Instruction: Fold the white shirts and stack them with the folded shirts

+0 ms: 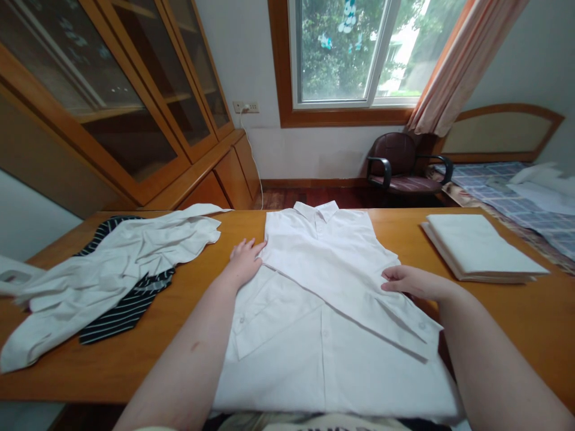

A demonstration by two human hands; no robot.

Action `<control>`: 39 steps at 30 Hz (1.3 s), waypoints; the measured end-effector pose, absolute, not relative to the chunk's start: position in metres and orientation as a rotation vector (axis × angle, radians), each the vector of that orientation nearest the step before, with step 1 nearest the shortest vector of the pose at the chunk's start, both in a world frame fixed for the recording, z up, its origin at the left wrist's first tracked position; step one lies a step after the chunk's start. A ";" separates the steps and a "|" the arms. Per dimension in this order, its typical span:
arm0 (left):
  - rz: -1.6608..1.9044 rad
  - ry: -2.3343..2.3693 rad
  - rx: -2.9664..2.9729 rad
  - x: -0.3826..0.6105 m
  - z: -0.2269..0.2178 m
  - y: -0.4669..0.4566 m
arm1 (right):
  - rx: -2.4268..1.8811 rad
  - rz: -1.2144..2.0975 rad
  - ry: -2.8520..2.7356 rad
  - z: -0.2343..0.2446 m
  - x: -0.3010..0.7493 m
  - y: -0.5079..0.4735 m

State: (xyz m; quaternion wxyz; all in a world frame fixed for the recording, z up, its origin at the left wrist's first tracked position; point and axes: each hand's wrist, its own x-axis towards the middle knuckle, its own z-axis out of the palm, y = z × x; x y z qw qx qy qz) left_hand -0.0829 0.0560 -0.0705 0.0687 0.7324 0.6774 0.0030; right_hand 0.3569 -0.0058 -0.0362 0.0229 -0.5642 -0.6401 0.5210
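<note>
A white button-up shirt [314, 251] lies front side up on the table, its collar at the far edge and its hem toward me. Both sleeves are folded across the front, one overlapping the other. My left hand [247, 261] rests at the shirt's left side, its fingers spread flat and touching the fabric edge. On the opposite side, my right hand [406, 281] pinches the shirt at the folded sleeve's edge, thumb and fingers close together.
On the wooden table [206, 335], a crumpled white garment [121, 257] lies over a dark striped tie [121, 314] at left. Folded white cloths [480, 245] are stacked at right. Beyond stand a cabinet [179, 108], an armchair [398, 161] and a bed [512, 179].
</note>
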 end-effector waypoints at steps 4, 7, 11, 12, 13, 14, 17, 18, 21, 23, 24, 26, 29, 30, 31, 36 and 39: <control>0.027 2.145 2.120 -0.086 -0.070 0.059 | -1.776 1.848 -2.006 -0.037 0.359 -0.007; 0.225 2.116 2.151 -0.088 -0.067 0.060 | -1.819 1.791 -2.053 -0.039 0.356 -0.007; 0.391 2.121 2.101 -0.087 -0.062 0.059 | -1.843 1.721 -2.066 -0.040 0.353 -0.006; 0.392 2.133 2.083 -0.087 -0.061 0.059 | -1.836 1.723 -2.072 -0.041 0.354 -0.006; 0.388 2.143 2.069 -0.087 -0.061 0.059 | -1.825 1.733 -2.076 -0.042 0.355 -0.006; 0.379 2.149 2.059 -0.086 -0.061 0.059 | -1.809 1.753 -2.077 -0.042 0.356 -0.006; 0.350 2.175 2.020 -0.087 -0.063 0.061 | -1.760 1.819 -2.057 -0.045 0.360 -0.005; 0.341 2.187 2.001 -0.088 -0.064 0.061 | -1.753 1.836 -2.049 -0.046 0.361 -0.005; 0.328 2.206 1.956 -0.090 -0.067 0.063 | -1.735 1.873 -2.051 -0.046 0.360 -0.005; 0.336 2.203 1.948 -0.092 -0.068 0.064 | -1.731 1.909 -2.052 -0.045 0.358 -0.005; 0.347 2.194 1.949 -0.092 -0.068 0.064 | -1.734 1.919 -2.047 -0.045 0.357 -0.005; 0.373 2.164 1.960 -0.093 -0.069 0.064 | -1.754 1.903 -2.039 -0.045 0.354 -0.005; 0.375 2.151 1.968 -0.093 -0.070 0.065 | -1.791 1.828 -2.046 -0.047 0.352 -0.004; 0.364 2.168 1.963 -0.093 -0.071 0.065 | -1.797 1.816 -2.047 -0.048 0.352 -0.004; 0.351 2.189 1.956 -0.094 -0.071 0.065 | -1.798 1.815 -2.045 -0.049 0.352 -0.004; 0.326 2.247 1.921 -0.101 -0.076 0.069 | -1.776 1.763 -2.028 -0.050 0.349 -0.005; 0.339 2.239 1.900 -0.106 -0.076 0.069 | -1.813 1.690 -2.018 -0.049 0.345 -0.005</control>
